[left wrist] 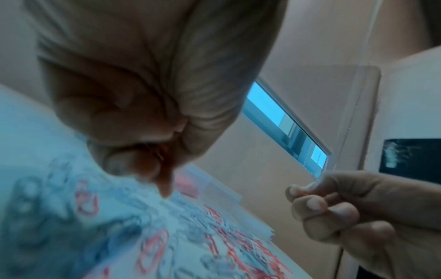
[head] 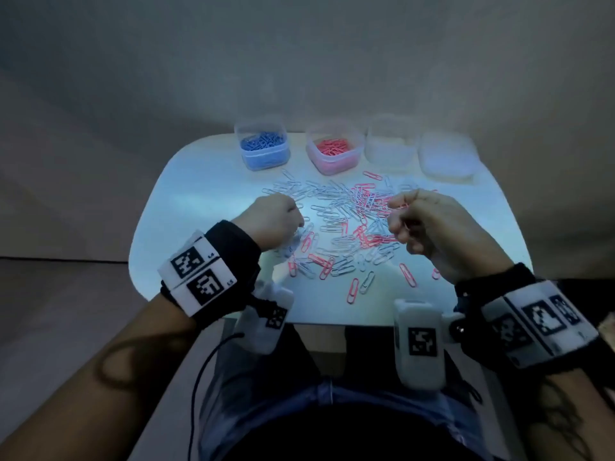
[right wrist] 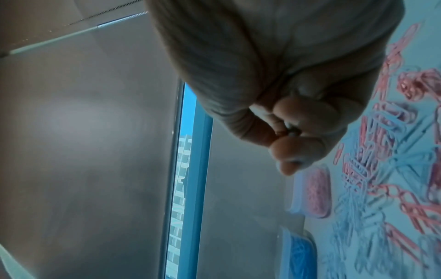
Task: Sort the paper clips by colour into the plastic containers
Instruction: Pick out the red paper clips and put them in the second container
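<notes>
A heap of pink and pale paper clips (head: 346, 227) is spread over the middle of the white table (head: 206, 168). My left hand (head: 283, 216) hovers over the heap's left side with its fingers curled into a fist; in the left wrist view the left hand (left wrist: 143, 132) shows something reddish tucked between the fingers, too blurred to name. My right hand (head: 412, 214) hovers over the heap's right side, fingers curled. In the right wrist view, the right hand (right wrist: 286, 132) pinches a pink clip (right wrist: 279, 133) against the thumb. My right hand (left wrist: 334, 207) also appears in the left wrist view.
Along the far edge stand a container of blue clips (head: 261, 146), one of pink clips (head: 332, 148), and two pale containers (head: 391, 144) (head: 446, 154) whose contents are washed out. Loose clips (head: 407, 274) lie toward the near edge. Walls surround the table.
</notes>
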Demonstrator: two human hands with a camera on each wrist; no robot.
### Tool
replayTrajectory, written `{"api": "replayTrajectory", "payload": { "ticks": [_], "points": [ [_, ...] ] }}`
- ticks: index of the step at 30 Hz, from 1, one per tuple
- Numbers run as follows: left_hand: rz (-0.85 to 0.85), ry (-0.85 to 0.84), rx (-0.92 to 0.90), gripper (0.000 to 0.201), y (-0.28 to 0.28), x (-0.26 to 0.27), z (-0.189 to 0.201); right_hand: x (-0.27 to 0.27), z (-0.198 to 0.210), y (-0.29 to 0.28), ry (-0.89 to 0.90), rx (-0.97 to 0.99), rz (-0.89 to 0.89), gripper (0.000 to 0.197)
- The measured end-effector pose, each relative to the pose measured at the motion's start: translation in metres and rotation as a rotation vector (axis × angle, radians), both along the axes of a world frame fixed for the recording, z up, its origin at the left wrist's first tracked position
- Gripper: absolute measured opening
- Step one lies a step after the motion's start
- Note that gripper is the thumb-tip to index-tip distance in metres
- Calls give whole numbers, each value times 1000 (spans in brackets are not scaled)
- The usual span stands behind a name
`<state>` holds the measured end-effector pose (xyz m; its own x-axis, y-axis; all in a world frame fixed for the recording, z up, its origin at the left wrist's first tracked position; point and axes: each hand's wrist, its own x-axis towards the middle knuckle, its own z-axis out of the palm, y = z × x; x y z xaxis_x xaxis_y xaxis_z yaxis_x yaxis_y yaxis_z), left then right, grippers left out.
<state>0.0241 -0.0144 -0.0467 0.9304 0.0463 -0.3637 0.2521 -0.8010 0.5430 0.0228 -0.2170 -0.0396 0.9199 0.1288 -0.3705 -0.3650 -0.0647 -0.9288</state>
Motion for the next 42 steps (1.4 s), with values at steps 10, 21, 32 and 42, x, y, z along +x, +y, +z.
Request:
{"api": "replayTrajectory", "payload": {
  "ticks": [10, 21, 32, 42],
  "points": [
    [-117, -10, 289, 14, -13, -6, -14, -15, -12, -23, -143, -264, -111, 22],
    [-141, 3, 172, 10, -10, 7, -11, 38, 8, -16, -512, -1297, 722, 29],
    [154, 122, -529, 26, 14, 2, -2, 56, -15, 14, -516, -1256, 1020, 9],
    [332, 214, -1271, 47, -3, -10, -4, 58, -8, -4, -497, -1079, 794, 12]
  ]
}}
